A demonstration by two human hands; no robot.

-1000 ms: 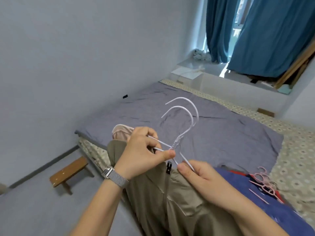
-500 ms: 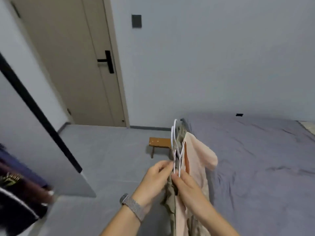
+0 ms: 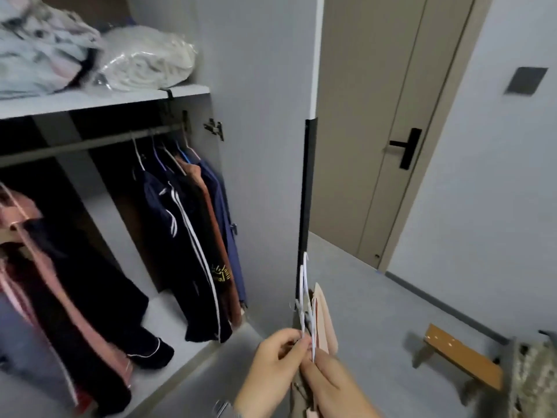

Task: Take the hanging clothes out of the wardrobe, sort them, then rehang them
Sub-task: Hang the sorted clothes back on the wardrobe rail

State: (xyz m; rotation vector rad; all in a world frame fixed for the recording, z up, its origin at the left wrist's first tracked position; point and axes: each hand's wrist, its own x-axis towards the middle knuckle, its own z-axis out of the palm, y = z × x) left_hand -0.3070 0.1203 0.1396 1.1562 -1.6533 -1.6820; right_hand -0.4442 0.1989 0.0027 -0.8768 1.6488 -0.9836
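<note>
Two white wire hangers (image 3: 305, 300) stand edge-on in front of me, hooks up. My left hand (image 3: 271, 366) pinches their necks and my right hand (image 3: 328, 384) grips them from the other side. A pale pink garment (image 3: 325, 321) and an olive one (image 3: 298, 390) hang from them, mostly hidden below my hands. The open wardrobe fills the left, with its rail (image 3: 90, 143) under a shelf. Dark jackets with white stripes (image 3: 187, 236) hang at the rail's right end. A pink and black garment (image 3: 45, 267) hangs at the far left.
The wardrobe door (image 3: 265, 146) stands open just left of the hangers. Bagged bedding (image 3: 144, 58) lies on the top shelf. A beige room door (image 3: 376, 122) is behind. A small wooden stool (image 3: 461, 354) stands on the floor at the right, beside the bed corner (image 3: 536, 378).
My view has swung left from the bed past the room door to the open wardrobe. Both hands carried the hangers and their garments along, holding them the same way.
</note>
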